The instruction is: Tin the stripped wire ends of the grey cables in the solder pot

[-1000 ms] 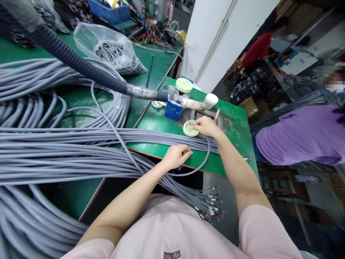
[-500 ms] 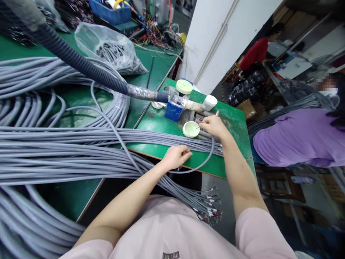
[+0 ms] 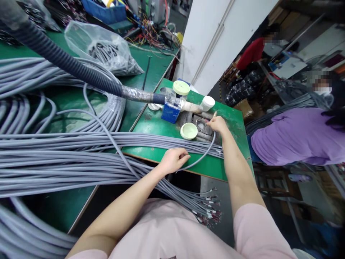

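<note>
My right hand point(image 3: 217, 125) pinches the end of a grey cable point(image 3: 206, 154), its thin wires pointing left over a dark metal block point(image 3: 201, 124). Just left of the block stands a small pale-green bowl point(image 3: 188, 131). My left hand point(image 3: 174, 160) is closed at the near table edge, beside the loop of the same cable; what its fingers hold, if anything, is hidden. Behind the bowl, a ribbed hose point(image 3: 88, 77) ends in a nozzle above a blue box point(image 3: 170, 113). A bundle of grey cables point(image 3: 151, 139) lies between my left hand and the bowl.
A yellow-green lidded jar point(image 3: 181, 87) and a white cup point(image 3: 207, 103) stand at the back. Coiled cables point(image 3: 115, 108) and a plastic bag point(image 3: 102, 50) cover the left table. Stripped cable ends hang below the near edge. A person in purple point(image 3: 296, 138) is at the right.
My right hand has moved the cable's wire ends away from the bowl, rightward over the metal block. My left hand stays nearly in place, and the view has shifted slightly.
</note>
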{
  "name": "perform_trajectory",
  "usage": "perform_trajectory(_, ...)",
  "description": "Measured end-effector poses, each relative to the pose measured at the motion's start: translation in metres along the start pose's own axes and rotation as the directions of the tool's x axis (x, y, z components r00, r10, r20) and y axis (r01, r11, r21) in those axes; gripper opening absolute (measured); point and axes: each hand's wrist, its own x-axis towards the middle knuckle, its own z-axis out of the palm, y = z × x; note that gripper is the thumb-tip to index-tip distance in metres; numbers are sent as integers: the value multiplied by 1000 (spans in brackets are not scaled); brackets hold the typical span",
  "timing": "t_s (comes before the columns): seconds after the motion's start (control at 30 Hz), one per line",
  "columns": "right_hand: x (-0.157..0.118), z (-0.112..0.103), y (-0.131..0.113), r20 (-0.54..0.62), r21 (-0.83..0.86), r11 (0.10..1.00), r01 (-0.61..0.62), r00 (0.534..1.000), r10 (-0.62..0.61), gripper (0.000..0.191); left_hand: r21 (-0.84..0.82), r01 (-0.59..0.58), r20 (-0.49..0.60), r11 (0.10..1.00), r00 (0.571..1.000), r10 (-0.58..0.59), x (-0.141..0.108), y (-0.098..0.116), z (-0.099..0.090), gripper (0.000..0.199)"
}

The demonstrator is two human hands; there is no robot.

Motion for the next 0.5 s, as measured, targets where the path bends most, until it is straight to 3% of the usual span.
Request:
perform_trajectory(0.3,6,8,-1,49,24,999,-39,998,38,21,-23,-13,-16,1000,1000,13,-1,-1,0,17)
perform_trajectory(0.5,1,4,3,-3,114,993,-21,1000,22,16,-28,-6,-23,1000,1000,5,-1,-1,1,17)
